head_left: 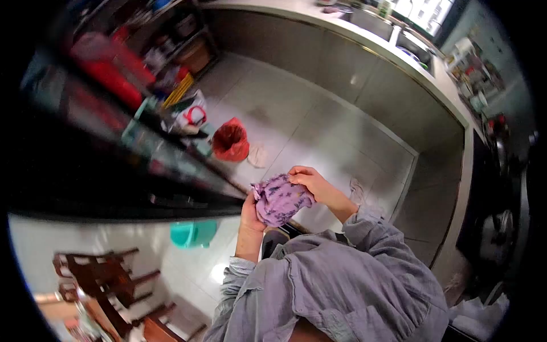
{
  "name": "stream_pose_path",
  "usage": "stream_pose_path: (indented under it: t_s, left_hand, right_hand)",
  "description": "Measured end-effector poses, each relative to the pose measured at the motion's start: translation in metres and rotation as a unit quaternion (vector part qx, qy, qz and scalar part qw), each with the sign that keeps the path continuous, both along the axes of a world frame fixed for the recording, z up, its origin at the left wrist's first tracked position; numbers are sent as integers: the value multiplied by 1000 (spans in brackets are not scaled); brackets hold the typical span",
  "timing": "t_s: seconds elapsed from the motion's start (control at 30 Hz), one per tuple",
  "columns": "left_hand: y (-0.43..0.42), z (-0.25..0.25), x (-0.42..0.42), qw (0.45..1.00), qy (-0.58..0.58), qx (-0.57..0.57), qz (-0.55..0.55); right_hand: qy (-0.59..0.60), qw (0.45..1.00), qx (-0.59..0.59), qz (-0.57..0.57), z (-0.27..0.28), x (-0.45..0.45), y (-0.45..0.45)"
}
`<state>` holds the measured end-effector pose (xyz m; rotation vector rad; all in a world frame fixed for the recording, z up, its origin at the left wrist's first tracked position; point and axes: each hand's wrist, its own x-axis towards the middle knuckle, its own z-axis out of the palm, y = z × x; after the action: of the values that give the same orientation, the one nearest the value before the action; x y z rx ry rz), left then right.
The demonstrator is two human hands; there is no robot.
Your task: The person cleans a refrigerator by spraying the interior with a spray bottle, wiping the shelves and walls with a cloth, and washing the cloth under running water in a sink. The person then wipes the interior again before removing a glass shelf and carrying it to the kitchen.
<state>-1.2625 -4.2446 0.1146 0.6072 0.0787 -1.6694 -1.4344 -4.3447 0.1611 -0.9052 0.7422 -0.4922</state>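
A bunched purple cloth with a dark printed pattern is held in front of my body, above the floor. My left hand grips its left side from below. At the upper right edge of the cloth, my right hand pinches the fabric between thumb and fingers. Folds hide whatever may be inside the cloth, and parts of my left fingers are behind it.
Beyond the cloth stands a bin with a red bag, beside a pale rag on the floor. A teal tub and wooden chairs are lower left. A counter with a sink curves along the far side.
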Motion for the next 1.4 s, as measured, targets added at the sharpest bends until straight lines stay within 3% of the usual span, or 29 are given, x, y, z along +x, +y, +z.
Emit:
stream_pose_path:
  t_s: [0.1, 0.2, 0.33, 0.4, 0.47, 0.6, 0.7, 0.83, 0.9, 0.93, 1.0, 1.03, 1.07, 1.1, 1.17, 1.2, 1.23, 1.27, 1.3, 1.4]
  left_hand:
    - [-74, -5, -10, 994, -4, 65, -83]
    - [-157, 6, -30, 985, -5, 30, -172]
    - [-302, 21, -12, 984, -35, -3, -174]
    - [-363, 35, -80, 981, -13, -29, -189]
    - [-416, 36, -78, 975, 38, -64, -212]
    - [-542, 64, -104, 945, -109, -104, -291]
    - [-662, 57, -144, 931, -133, -123, -318]
    - [-801, 112, -201, 921, -234, -176, -259]
    - [-860, 148, -235, 900, -292, -243, -215]
    - [-881, 169, -250, 883, -330, -281, -178]
    - [-926, 196, -278, 824, -435, -345, -110]
    - [-945, 204, -292, 761, -534, -364, -52]
    - [-961, 203, -307, 684, -605, -406, 48]
    - [-988, 176, -330, 680, -587, -423, 116]
    - [-1042, 123, -376, 653, -555, -449, 253]
    - [-1077, 90, -385, 379, -789, -464, 138]
    - [-1107, 52, -394, 481, -825, -256, -148]
    - [-1141, 27, -396, 618, -758, -205, -31]
    - [-1168, 20, -398, 568, -803, -178, -28]
    - [-1193, 15, -387, 580, -781, -144, -180]
  right_hand:
    - [-4, 996, -16, -86, -13, -31, -41]
    - [8, 988, 6, -157, -18, -60, -101]
    - [-2, 981, -33, -192, -9, -46, -227]
    - [-10, 976, -38, -216, 0, -114, -281]
    - [-13, 972, -35, -232, 0, -112, -327]
    - [27, 957, -107, -269, 13, -146, -441]
    - [56, 926, -201, -313, 36, -200, -534]
    - [126, 896, -266, -333, 84, -264, -657]
    - [166, 866, -352, -313, 119, -302, -719]
    - [88, 876, -360, -310, 127, -321, -754]
    - [48, 868, -369, -329, 164, -343, -795]
    - [21, 851, -395, -346, 172, -354, -816]
    - [88, 779, -479, -395, 176, -357, -832]
    - [45, 713, -528, -459, 172, -359, -848]
    - [106, 539, -646, -530, 95, -373, -931]
    - [259, 647, -560, -449, 42, -386, -969]
    - [398, 719, -458, -338, 7, -396, -993]
    - [445, 675, -459, -368, 5, -407, -1012]
    - [490, 626, -453, -404, -2, -418, -1034]
    - [418, 753, -357, -361, -23, -438, -1053]
